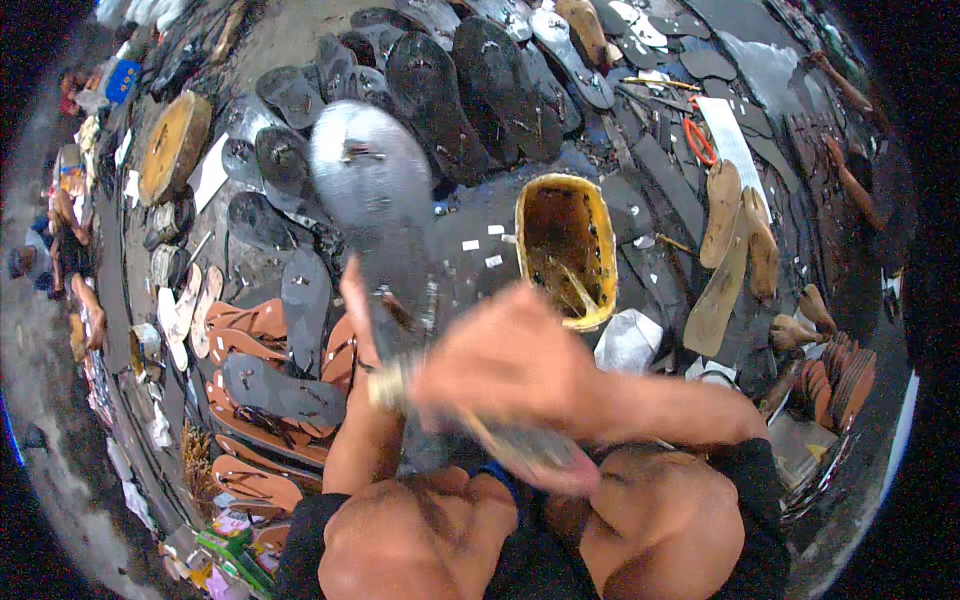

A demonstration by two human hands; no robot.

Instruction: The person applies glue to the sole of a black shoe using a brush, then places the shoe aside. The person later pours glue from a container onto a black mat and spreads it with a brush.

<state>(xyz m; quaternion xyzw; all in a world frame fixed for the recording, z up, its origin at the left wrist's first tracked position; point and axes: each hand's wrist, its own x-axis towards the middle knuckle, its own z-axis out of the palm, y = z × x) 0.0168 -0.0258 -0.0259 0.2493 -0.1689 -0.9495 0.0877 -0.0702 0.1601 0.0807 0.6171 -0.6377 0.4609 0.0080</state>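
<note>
Two things are gripped: a blurred grey sole [366, 180], its near end in the left hand [361, 325], and a blurred tool [540, 460] in the closed right hand [510, 360]. Brown sandals [262, 484] crowd the left hand's outer side; a scrap-strewn gap parts the sole's edge from the yellow-rimmed container [523, 215] beyond the right hand.
</note>
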